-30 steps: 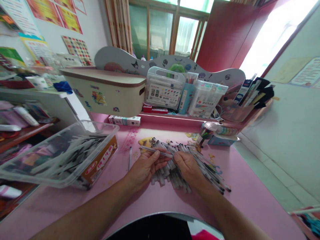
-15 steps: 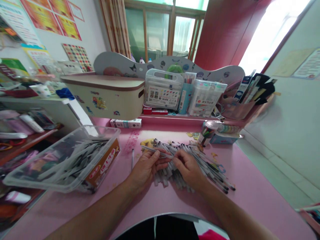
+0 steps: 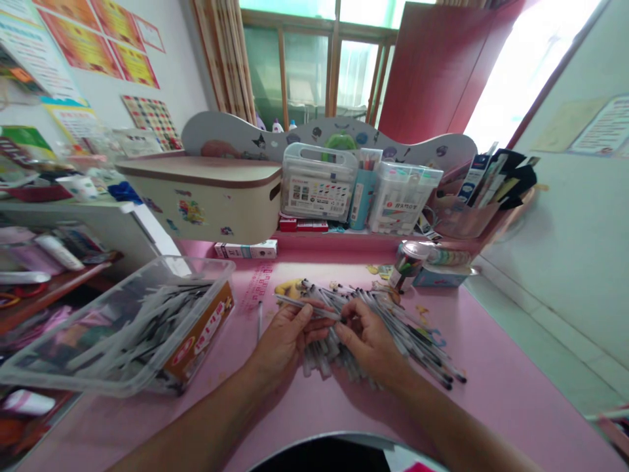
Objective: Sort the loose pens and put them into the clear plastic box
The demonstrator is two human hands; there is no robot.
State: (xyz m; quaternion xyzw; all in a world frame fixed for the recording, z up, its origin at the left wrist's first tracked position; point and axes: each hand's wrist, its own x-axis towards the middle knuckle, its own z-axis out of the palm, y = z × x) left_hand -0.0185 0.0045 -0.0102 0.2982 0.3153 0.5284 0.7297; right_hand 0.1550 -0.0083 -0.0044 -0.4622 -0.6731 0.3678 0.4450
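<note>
My left hand (image 3: pixel 292 326) is closed around a thin translucent pen (image 3: pixel 299 301), thumb on top, and the pen points to the left. My right hand (image 3: pixel 366 333) pinches at the pen's right end, where a small dark piece (image 3: pixel 343 320) shows by the fingertips. Whether that piece is a cap or a plug I cannot tell. Beneath and behind both hands lies a heap of similar pens (image 3: pixel 405 337), many with dark ends. One single pen (image 3: pixel 260 321) rests apart, left of my left hand.
A clear plastic bin (image 3: pixel 115 387) full of pens and pale tubes stands at the left on the pink desk (image 3: pixel 304 416). Behind are a lidded beige box (image 3: pixel 211 203), a marker case (image 3: pixel 319 183) and a pen holder (image 3: pixel 462 216). A clear jar (image 3: pixel 409 265) stands at the back right.
The view has tilted up slightly. My right fingertips have shifted at the pen's end, and a dark piece now shows there. My left hand keeps its hold on the pen.
</note>
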